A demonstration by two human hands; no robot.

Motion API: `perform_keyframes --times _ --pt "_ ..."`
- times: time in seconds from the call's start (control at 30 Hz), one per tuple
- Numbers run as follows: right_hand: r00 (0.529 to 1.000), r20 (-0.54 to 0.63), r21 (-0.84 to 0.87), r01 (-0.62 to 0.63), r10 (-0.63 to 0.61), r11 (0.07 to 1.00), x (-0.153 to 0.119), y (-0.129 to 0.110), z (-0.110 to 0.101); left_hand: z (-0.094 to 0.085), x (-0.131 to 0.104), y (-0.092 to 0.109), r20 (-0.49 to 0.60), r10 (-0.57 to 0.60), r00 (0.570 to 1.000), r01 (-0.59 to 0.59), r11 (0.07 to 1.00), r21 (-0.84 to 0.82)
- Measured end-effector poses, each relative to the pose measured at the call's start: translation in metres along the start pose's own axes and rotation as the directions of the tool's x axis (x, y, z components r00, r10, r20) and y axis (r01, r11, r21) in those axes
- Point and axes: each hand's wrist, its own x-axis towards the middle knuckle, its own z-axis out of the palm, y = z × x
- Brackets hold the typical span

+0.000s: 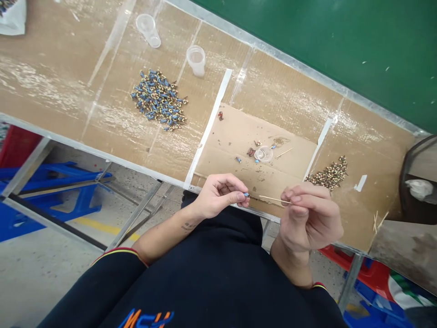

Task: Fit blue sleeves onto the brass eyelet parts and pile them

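Between thumb and fingers, my left hand (223,196) pinches a small blue piece (246,195), mostly covered by the fingertips. My right hand (309,216) grips a thin wooden toothpick (273,199), its tip pointing left toward the blue piece, with a small gap between them. Beyond the hands lies a cardboard sheet (232,132) with stains. On it stands a small clear cup (263,154), with a few tiny blue and reddish pieces around it. Another toothpick (284,153) lies right of the cup.
A pile of small blue and cream pieces (160,100) lies at left, near two clear plastic cups (196,60) (149,31). At right is a pile of brownish pieces (329,174). Several sticks (379,222) lie by the right corner. A dark bin (418,182) stands beyond the table's end.
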Motion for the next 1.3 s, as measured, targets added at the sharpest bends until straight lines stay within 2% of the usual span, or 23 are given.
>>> perform_keyframes --times 0.13,0.37,1.07,1.2,1.3 --pt "0.999 0.051 0.048 -0.004 0.001 0.999 -0.006 0.003 0.005 0.001 -0.003 0.001 -0.018 -0.029 0.999 0.029 0.999 0.024" --pt "0.994 0.095 0.029 0.042 -0.045 0.999 -0.008 0.005 0.005 0.003 -0.003 -0.002 -0.028 -0.019 0.999 0.019 1.000 0.000" --pt "0.986 0.120 0.072 0.105 -0.113 0.992 -0.008 0.006 0.007 0.003 -0.003 -0.004 -0.003 -0.023 1.000 0.023 0.999 -0.043" --pt "0.991 0.088 0.124 0.094 -0.105 0.988 -0.010 0.007 0.010 0.003 -0.003 -0.004 0.016 -0.015 1.000 0.016 0.998 -0.065" --pt "1.000 -0.015 0.185 0.020 -0.018 0.982 -0.007 0.019 0.010 0.001 -0.002 -0.004 0.028 -0.002 1.000 0.005 0.995 -0.098"
